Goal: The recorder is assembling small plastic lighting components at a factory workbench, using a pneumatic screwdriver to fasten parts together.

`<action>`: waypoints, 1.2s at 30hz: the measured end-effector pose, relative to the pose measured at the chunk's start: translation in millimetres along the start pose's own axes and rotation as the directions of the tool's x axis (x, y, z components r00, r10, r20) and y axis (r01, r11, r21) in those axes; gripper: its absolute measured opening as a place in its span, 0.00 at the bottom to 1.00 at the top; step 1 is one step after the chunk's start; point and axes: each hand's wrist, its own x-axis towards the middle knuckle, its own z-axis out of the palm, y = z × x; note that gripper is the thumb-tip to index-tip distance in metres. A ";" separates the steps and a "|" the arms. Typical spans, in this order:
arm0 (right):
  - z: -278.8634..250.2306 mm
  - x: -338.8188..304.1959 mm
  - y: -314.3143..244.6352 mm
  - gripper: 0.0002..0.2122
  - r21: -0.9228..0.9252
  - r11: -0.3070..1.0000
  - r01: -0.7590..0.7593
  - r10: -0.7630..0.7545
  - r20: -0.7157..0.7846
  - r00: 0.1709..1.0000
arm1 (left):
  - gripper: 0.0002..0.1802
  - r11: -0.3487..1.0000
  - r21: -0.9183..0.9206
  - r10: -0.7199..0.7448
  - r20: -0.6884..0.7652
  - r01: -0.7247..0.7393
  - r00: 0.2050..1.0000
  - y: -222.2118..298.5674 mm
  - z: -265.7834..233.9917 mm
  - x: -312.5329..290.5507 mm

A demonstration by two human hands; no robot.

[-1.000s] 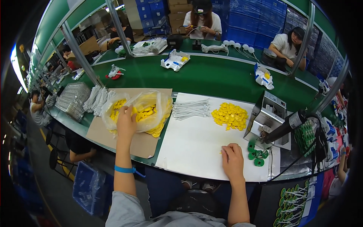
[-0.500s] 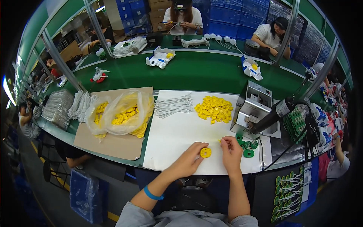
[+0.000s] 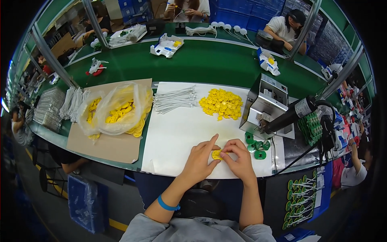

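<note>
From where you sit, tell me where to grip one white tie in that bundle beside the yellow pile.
Probably by the near, left-hand ends: the white ties lie flat, fanned apart there, so fingers could pinch one from above. The right ends crowd together beside the yellow discs.

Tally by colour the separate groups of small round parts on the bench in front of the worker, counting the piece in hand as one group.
Yellow: 3 – loose pile, clear bag full of them, one disc held between left hand and right hand.
Green: 1 – cluster beside the metal box.
Total: 4
</note>
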 end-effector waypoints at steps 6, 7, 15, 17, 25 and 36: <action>7.2 7.5 3.9 0.07 -0.132 0.991 0.005 0.003 0.055 0.998 | 0.50 1.000 -0.004 -0.006 -0.021 0.006 1.000 -10.3 2.3 1.2; 7.4 8.2 5.9 0.07 -0.134 0.991 0.002 0.006 0.056 0.998 | 0.50 1.000 -0.007 -0.008 -0.019 0.008 1.000 -11.3 2.5 1.8; 12.4 13.0 12.3 0.08 -0.185 0.979 0.080 -0.072 0.050 0.996 | 0.47 1.000 0.004 0.026 -0.032 -0.026 0.999 -20.0 3.0 4.9; 13.8 15.3 7.8 0.09 -0.148 0.989 0.025 -0.018 0.051 0.999 | 0.47 0.999 0.012 0.031 -0.023 -0.030 0.999 -21.4 2.6 5.5; 13.5 11.9 11.1 0.12 -0.149 0.988 0.024 -0.016 0.048 0.999 | 0.48 0.997 0.021 0.073 -0.006 -0.073 0.997 -19.9 1.6 5.8; 6.7 8.3 20.9 0.07 -0.321 0.945 -0.066 -0.091 -0.452 0.888 | 0.47 0.999 0.014 0.033 -0.008 -0.033 0.999 -20.6 -2.9 3.2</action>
